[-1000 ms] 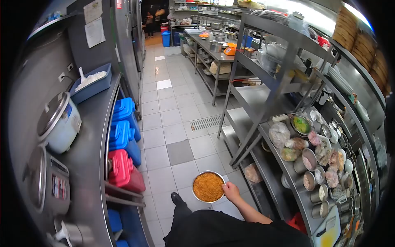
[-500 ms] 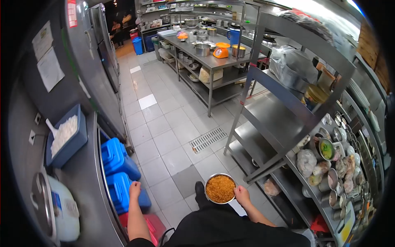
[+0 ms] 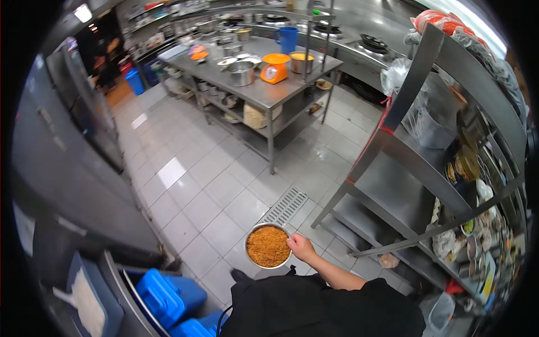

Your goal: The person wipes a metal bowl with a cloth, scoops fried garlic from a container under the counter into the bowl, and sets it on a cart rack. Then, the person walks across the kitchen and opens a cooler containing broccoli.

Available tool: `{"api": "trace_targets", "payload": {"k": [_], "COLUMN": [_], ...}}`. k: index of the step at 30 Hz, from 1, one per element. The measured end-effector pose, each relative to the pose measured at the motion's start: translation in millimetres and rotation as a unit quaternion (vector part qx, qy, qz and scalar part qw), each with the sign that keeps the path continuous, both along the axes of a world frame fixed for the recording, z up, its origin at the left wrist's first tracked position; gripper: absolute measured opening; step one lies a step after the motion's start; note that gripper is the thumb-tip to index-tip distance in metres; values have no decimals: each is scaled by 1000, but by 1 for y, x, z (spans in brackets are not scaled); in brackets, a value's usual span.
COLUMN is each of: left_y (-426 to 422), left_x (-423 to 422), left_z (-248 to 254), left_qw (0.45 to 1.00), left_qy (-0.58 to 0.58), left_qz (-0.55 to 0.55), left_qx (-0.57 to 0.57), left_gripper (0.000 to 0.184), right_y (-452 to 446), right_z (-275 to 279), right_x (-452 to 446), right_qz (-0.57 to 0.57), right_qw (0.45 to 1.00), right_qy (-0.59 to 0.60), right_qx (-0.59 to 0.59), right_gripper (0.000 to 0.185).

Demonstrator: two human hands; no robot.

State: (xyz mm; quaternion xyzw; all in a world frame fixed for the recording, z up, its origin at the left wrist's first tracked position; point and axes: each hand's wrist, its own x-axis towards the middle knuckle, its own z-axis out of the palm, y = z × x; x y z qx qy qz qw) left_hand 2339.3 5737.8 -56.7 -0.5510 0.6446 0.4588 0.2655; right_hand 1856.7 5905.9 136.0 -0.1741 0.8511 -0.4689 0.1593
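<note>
A round metal bowl (image 3: 247, 254) is held out in front of me at about waist height. It is filled with orange-brown, crumbly food (image 3: 269, 246) whose exact kind I cannot make out. My right hand (image 3: 301, 247) is closed on the bowl's right rim, with the thumb toward the top and the other fingers mostly hidden. Below the bowl, the toe of a dark shoe (image 3: 240, 276) shows on the tiled floor. My left hand is out of view.
Ahead is a steel table (image 3: 213, 92) with an orange scale (image 3: 274, 68), pots and a blue jug (image 3: 287, 40). A steel rack (image 3: 387, 174) stands close on the right. Blue bins (image 3: 168, 295) are at lower left, beside a fridge (image 3: 62, 163). A drain grate (image 3: 285, 206) crosses the floor.
I have moved forward and turned right, so the table is nearer. The bowl stays in my right hand, farther out in front. My left hand has left the view.
</note>
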Motion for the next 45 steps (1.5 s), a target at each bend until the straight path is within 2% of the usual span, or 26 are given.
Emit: {"api": "trace_targets", "payload": {"k": [4, 8, 12, 13, 16, 20, 23, 24, 25, 27, 28, 30, 31, 33, 34, 35, 36, 40, 41, 43, 45], "left_y": [-132, -324, -548, -584, -671, -667, -622, -592, -562, -520, -508, -511, -507, -496, -498, -481, -472, -388, -369, -340, -318], "left_x": [-69, -168, -329, -379, -518, -647, -688, -693, -703, -721, -729, -752, -778, -829, -860, -890, -924, -1055, -1082, -1128, -1164], "left_z": [-14, -13, 12, 30, 51, 48, 5, 2, 0, 2, 4, -27, -10, 40, 34, 64, 79, 198, 222, 261, 281], "left_qw": [998, 994, 979, 987, 976, 969, 966, 968, 940, 846, 861, 903, 900, 812, 854, 894, 890, 827, 821, 758, 739], "left_qy": [20, 59, 201, 156, 192, 230, 182, 149, 134, 149, 150, 166, 171, 141, 129, 141, 188, 276, 281, 316, 319], "left_qz": [-53, -96, -44, 12, -25, -46, -186, -201, -315, -505, -482, -395, -401, -559, -502, -424, -411, -410, -415, -444, -465], "left_qx": [15, 9, 12, -30, -104, -80, -15, 15, 4, -82, -61, -37, -34, -96, -46, 22, 62, 269, 274, 359, 369], "left_gripper": [24, 22, 19, 18, 18, 18, 25, 29, 34, 39, 39, 41, 41, 42, 38, 35, 32, 30, 30, 29, 29], "right_y": [-76, -135, -167, -172, -186, -197, -203, -207, -207, -206, -206, -207, -205, -200, -194, -188, -183, -149, -134, -97, -64], "right_z": [-1, -6, 3, 5, 9, -7, -22, -26, -30, -35, -31, -21, -13, -1, 3, 6, 9, 21, 21, 24, 53], "right_x": [-42, -60, -74, -78, -97, -134, -176, -189, -206, -242, -258, -286, -301, -327, -341, -355, -367, -427, -443, -468, -494], "right_qz": [-55, -170, -282, -300, -370, -439, -468, -475, -474, -483, -491, -505, -511, -520, -526, -542, -558, -629, -634, -676, -698], "right_qw": [998, 985, 958, 952, 927, 896, 880, 876, 876, 871, 868, 861, 858, 853, 849, 839, 829, 775, 772, 731, 697], "right_qy": [-8, -12, -13, -17, -35, -52, -81, -87, -82, -81, -71, -60, -55, -51, -48, -40, -34, -17, -8, 6, 45], "right_qx": [23, 38, 53, 55, 43, 32, 22, 18, 21, 24, 13, -3, -2, 8, 11, 13, 16, -55, -53, -95, -158], "right_gripper": [31, 30, 32, 32, 33, 34, 33, 33, 33, 32, 32, 33, 33, 34, 34, 34, 35, 30, 30, 26, 21]}}
